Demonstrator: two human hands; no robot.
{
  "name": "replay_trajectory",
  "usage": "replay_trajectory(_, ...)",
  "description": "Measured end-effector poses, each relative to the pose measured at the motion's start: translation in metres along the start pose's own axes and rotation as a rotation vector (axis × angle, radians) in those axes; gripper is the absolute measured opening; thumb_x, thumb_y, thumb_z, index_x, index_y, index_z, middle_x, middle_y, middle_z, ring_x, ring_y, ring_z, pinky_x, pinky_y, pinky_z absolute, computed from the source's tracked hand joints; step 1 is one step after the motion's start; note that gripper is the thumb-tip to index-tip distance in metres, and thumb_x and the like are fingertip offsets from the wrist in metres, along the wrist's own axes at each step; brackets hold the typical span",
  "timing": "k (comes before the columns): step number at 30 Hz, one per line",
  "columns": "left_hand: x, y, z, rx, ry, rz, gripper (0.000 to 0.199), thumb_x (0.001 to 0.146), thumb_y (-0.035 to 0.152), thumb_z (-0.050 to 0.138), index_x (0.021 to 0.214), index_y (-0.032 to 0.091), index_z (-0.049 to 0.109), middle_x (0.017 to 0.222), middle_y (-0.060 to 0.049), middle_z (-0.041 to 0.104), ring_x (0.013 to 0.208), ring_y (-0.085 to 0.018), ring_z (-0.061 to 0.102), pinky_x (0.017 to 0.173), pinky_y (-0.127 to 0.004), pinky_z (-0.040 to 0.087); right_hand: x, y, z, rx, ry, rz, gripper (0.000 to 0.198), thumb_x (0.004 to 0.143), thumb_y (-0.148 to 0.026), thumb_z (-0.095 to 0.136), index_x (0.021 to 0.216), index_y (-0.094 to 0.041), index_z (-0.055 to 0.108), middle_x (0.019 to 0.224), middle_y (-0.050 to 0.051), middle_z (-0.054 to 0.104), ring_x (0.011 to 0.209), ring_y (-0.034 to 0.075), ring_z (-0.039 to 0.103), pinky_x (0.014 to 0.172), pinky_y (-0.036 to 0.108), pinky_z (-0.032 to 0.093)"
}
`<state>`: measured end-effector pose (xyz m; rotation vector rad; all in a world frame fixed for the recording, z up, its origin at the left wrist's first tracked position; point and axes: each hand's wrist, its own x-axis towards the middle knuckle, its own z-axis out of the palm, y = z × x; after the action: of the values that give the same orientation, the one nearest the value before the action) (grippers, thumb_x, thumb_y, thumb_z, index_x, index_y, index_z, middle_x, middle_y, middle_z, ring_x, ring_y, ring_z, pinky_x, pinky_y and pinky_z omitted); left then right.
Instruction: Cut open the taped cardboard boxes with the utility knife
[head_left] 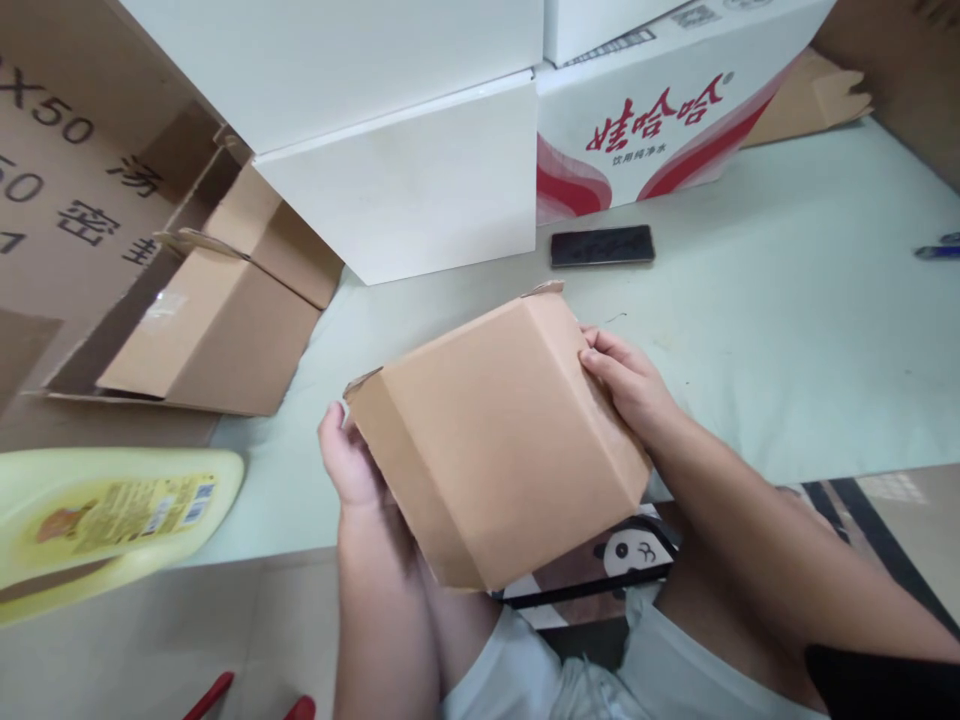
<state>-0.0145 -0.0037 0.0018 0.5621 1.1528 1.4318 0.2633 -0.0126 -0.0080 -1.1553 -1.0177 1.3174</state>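
Between my hands is a brown cardboard piece (495,440), creased into a wide middle panel with narrower panels along its left and right sides. My left hand (352,460) grips its left edge, with the thumb outside and most fingers hidden behind the cardboard. On the right edge, my right hand (622,380) holds on with thumb and fingers near the upper corner. The piece is tilted above the table's front edge and my lap. Its underside is out of sight.
A black phone (602,246) lies beyond the cardboard on the pale green table (787,330). White boxes (420,190) and a red-lettered carton (652,150) stand behind. Folded brown cartons (225,320) are at left, near a yellow bottle (127,510). Blue pens (937,251) lie far right.
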Motion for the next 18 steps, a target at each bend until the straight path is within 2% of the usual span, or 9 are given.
replay_trajectory(3, -0.005, -0.003, 0.0, 0.007, -0.069, 0.103, 0.06, 0.074, 0.076, 0.067, 0.111, 0.029, 0.073, 0.119, -0.002, 0.076, 0.122, -0.031, 0.067, 0.094, -0.039, 0.059, -0.001, -0.001, -0.003, -0.005, 0.039, 0.019, 0.034, 0.08, -0.055, 0.07, 0.078, -0.026, 0.053, 0.092, 0.003, 0.061, 0.088, 0.024, 0.059, 0.084, 0.039, 0.051)
replay_trajectory(6, -0.012, -0.005, -0.001, 0.079, -0.181, 0.127, 0.072, 0.063, 0.073, 0.082, 0.123, 0.035, 0.069, 0.13, -0.002, 0.071, 0.121, -0.032, 0.067, 0.096, -0.04, 0.059, 0.001, 0.001, -0.001, 0.004, 0.053, 0.016, 0.037, 0.077, -0.057, 0.071, 0.076, -0.025, 0.053, 0.092, 0.002, 0.061, 0.085, 0.022, 0.059, 0.082, 0.038, 0.051)
replay_trajectory(8, -0.013, -0.005, -0.004, 0.153, -0.196, 0.09, 0.079, 0.057, 0.06, 0.092, 0.127, 0.035, 0.066, 0.127, -0.004, 0.071, 0.113, -0.031, 0.07, 0.089, -0.038, 0.06, 0.003, 0.003, 0.001, 0.011, 0.053, 0.008, 0.039, 0.076, -0.058, 0.072, 0.076, -0.025, 0.053, 0.099, 0.003, 0.062, 0.085, 0.021, 0.058, 0.081, 0.037, 0.051)
replay_trajectory(11, -0.01, -0.002, -0.008, 0.23, -0.173, 0.044, 0.084, 0.053, 0.045, 0.099, 0.128, 0.034, 0.064, 0.119, -0.004, 0.072, 0.1, -0.027, 0.072, 0.077, -0.032, 0.06, 0.003, 0.004, 0.003, 0.018, 0.049, 0.022, 0.038, 0.078, -0.059, 0.071, 0.077, -0.024, 0.054, 0.107, 0.004, 0.064, 0.086, 0.02, 0.058, 0.08, 0.036, 0.051)
replay_trajectory(14, -0.008, 0.0, -0.008, 0.24, -0.16, 0.049, 0.083, 0.052, 0.044, 0.099, 0.126, 0.033, 0.064, 0.118, -0.005, 0.072, 0.099, -0.026, 0.072, 0.076, -0.032, 0.06, 0.002, 0.002, 0.002, 0.01, 0.05, 0.034, 0.037, 0.079, -0.057, 0.07, 0.078, -0.025, 0.053, 0.112, 0.004, 0.066, 0.091, 0.022, 0.061, 0.083, 0.038, 0.052)
replay_trajectory(18, -0.006, -0.001, -0.006, 0.223, -0.163, 0.07, 0.081, 0.049, 0.045, 0.1, 0.121, 0.031, 0.065, 0.115, -0.004, 0.072, 0.095, -0.024, 0.072, 0.074, -0.03, 0.059, 0.001, 0.001, -0.003, -0.009, 0.055, -0.007, 0.032, 0.081, -0.055, 0.068, 0.08, -0.025, 0.059, 0.12, 0.005, 0.068, 0.11, 0.027, 0.063, 0.097, 0.042, 0.05)
